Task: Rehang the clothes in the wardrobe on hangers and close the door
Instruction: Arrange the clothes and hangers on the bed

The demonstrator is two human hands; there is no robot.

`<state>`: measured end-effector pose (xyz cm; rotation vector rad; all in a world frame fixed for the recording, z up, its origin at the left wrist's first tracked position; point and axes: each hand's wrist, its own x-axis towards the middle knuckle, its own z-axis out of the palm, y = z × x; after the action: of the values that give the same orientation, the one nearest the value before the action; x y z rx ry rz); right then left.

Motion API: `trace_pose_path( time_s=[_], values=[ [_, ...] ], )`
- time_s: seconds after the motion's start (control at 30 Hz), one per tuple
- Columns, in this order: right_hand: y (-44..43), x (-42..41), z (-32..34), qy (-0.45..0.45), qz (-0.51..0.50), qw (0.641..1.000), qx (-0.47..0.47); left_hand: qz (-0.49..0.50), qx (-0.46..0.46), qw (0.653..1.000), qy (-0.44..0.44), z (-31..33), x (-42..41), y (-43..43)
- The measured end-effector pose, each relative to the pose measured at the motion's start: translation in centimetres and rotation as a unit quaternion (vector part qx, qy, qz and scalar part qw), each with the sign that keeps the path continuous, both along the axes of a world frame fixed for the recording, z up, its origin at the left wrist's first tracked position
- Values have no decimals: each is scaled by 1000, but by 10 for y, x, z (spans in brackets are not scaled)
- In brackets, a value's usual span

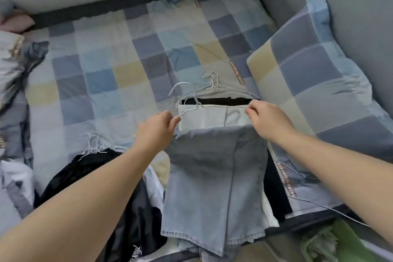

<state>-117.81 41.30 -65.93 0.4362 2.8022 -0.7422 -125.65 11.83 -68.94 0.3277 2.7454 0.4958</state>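
Hanger-fitting step: left hand and right hand, each grip pinched on an end of the hanger, above the jeans; the next move probably called for threading the jeans over its bar.

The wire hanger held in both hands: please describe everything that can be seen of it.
The wire hanger is thin, white and looks like coated metal. Its hook curves to the left; below a twisted neck the shoulders spread sideways. The left hand pinches its left end, the right hand its right end. It lies over a pale garment, just beyond the folded jeans. Whether the jeans hang on it cannot be told.
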Motion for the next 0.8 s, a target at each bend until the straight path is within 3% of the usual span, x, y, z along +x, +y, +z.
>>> trace_pose_path(
  time_s=[0.2, 0.3, 0.43, 0.57, 0.8],
  values=[
    [38, -64, -107, 5, -35, 998, 43, -2, -42, 999, 5, -93, -66, 49],
    [53, -78, -156, -1, -30, 998, 54, 15, -14, 1000, -15, -131, -84, 72],
    [61, -81, -207, -82, -34, 995, 46, 34, 6, 999, -30, -171, -94, 88],
    [54, -63, -221, -168, -18, 980, 105, -15, -67, 997, -31, -186, -75, 84],
    [32, -23, -188, -154, 17, 976, 154, -84, -96, 992, -9, -153, -28, 65]
  ],
)
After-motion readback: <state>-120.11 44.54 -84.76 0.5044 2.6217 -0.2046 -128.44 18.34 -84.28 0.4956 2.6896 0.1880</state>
